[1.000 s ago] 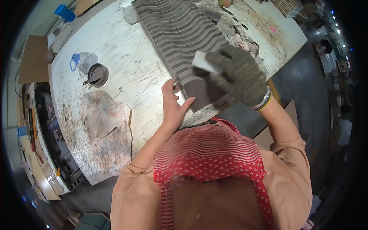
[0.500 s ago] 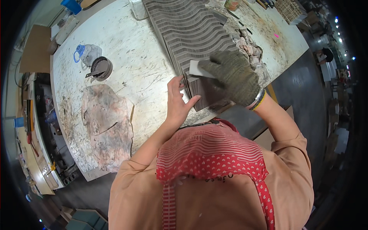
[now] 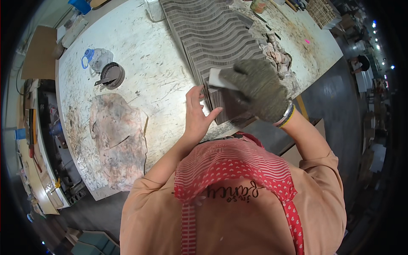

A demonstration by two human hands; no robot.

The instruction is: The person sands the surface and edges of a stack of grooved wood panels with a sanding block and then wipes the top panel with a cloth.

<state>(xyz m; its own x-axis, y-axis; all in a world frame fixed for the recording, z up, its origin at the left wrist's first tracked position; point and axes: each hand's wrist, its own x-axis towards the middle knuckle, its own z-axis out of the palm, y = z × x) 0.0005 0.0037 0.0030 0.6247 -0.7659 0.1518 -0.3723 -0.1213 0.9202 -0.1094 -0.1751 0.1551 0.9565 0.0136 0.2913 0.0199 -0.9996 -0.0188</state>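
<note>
A long grey ribbed panel (image 3: 212,38) with stepped wavy ridges lies along the white worktable (image 3: 148,76). My right hand (image 3: 257,87), in a grey knit glove, grips a small white block (image 3: 217,78) and presses it onto the panel's near end. My bare left hand (image 3: 196,114) rests flat against the left edge of that near end, fingers spread and holding nothing.
A stained sheet (image 3: 119,140) lies on the table to the left. Beyond it sit a dark round tin (image 3: 111,75) and a clear bag with a blue ring (image 3: 95,57). Crumpled rags (image 3: 278,57) lie right of the panel. A cluttered bench (image 3: 38,140) runs along the far left.
My gloved right hand has slid the white block slightly along the panel's near end. My left hand stays pressed at the panel's left edge.
</note>
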